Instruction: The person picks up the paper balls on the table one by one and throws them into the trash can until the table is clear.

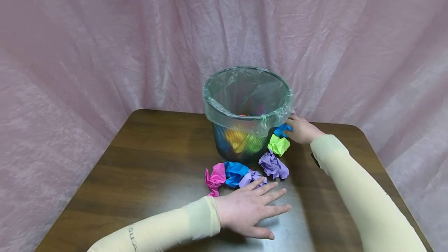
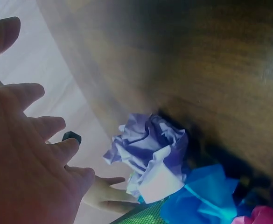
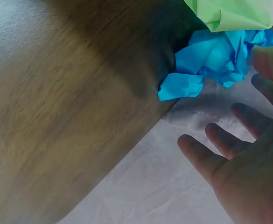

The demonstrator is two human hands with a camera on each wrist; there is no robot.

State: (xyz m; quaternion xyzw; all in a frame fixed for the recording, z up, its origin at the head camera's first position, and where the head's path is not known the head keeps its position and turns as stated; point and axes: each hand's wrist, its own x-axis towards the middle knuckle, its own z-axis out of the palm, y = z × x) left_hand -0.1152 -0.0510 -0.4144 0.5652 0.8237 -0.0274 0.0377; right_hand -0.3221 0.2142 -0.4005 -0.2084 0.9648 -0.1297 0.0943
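Note:
My left hand (image 1: 250, 207) has its fingers spread straight over the table, palm down, just in front of a crumpled purple paper ball (image 1: 251, 178). Beside that ball lie a blue paper ball (image 1: 235, 173) and a pink one (image 1: 215, 178). A second purple ball (image 1: 274, 165) sits a little farther back. To the right of the bin, my right hand (image 1: 301, 129) reaches toward another blue paper ball (image 3: 213, 58); its thumb is right at the paper, while the other fingers stay loosely spread. A lime green paper ball (image 1: 279, 145) lies close by.
A mesh waste bin (image 1: 241, 139) with a clear green liner (image 1: 280, 116) folded over its rim stands near the back edge. Colored paper balls show through its mesh. The brown wooden table (image 1: 168, 147) has pink curtains (image 1: 175, 42) behind and beside it.

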